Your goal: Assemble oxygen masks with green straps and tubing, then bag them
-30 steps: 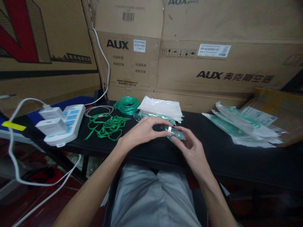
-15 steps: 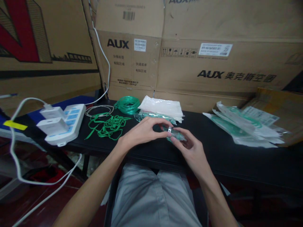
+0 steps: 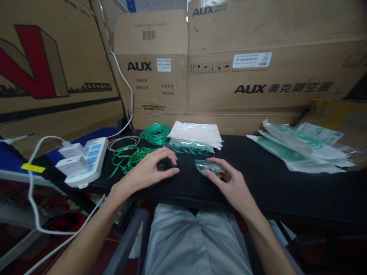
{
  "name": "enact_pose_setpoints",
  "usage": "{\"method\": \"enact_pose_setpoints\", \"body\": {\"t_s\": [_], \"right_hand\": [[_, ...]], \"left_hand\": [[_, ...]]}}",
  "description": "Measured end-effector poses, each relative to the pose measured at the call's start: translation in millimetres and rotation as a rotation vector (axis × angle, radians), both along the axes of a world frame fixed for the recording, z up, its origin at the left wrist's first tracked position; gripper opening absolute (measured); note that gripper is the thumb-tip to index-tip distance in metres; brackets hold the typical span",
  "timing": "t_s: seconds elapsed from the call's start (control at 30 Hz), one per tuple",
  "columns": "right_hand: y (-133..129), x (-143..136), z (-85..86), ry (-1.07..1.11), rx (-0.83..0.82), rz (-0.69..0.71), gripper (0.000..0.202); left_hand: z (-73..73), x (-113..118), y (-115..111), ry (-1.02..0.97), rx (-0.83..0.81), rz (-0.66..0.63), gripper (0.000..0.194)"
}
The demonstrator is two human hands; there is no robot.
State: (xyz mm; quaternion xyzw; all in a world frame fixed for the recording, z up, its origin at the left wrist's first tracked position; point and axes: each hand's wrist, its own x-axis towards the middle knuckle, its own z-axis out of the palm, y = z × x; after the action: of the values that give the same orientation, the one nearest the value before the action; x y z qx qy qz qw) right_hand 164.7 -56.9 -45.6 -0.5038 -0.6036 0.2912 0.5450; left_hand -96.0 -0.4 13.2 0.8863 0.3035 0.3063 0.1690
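From the mask in the right fingers, on or above the worktop: nested masks, eleven o'clock; flat packets behind them, twelve; tubing coil, ten; strap tangle, then power strip, nine; bagged packs, near three; cardboard behind, twelve.

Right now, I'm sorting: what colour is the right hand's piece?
The piece in the right hand is mostly translucent green, best in the head view.

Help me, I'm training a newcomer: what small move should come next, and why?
Perhaps lay the translucent green domed plastic piece by the row of similar translucent green pieces: the right hand alone holds it, and the row lies behind.
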Motion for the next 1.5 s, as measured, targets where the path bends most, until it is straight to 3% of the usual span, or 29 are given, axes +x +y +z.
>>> {"method": "enact_pose_setpoints", "body": {"t_s": [0.17,0.3,0.47,0.6,0.73,0.87,1.0,1.2,1.5], "right_hand": [[-1,0,0.4,-0.008,-0.009,0.009,0.042],[-1,1,0.4,-0.001,-0.013,0.014,0.043],[1,1,-1.0,0.006,0.001,0.0,0.043],[4,0,-1.0,0.106,0.032,-0.006,0.043],[15,13,10.0,0.078,0.097,-0.051,0.042],[43,46,31.7,-0.129,0.197,-0.127,0.042],[78,79,43.4,-0.432,0.187,-0.141,0.037],[102,87,35.1,-0.54,0.156,-0.028,0.038],[102,67,35.3,-0.746,0.167,0.015,0.033]], "left_hand": [[-27.2,-17,6,0.176,0.07,0.136,0.021],[-29.4,-25,9,0.232,0.044,0.2,0.041],[-25.7,-26,3,0.216,0.031,0.196,0.048],[-19.2,-7,7,0.159,0.075,0.184,0.044],[-8.8,31,29,0.145,0.197,0.146,0.035],[-1.2,71,61,0.169,0.27,0.081,0.034],[-4.8,98,89,0.217,0.246,0.041,0.034],[-15.7,105,104,0.219,0.214,-0.002,0.03],[-18.5,102,109,0.21,0.171,-0.014,0.037]]}}
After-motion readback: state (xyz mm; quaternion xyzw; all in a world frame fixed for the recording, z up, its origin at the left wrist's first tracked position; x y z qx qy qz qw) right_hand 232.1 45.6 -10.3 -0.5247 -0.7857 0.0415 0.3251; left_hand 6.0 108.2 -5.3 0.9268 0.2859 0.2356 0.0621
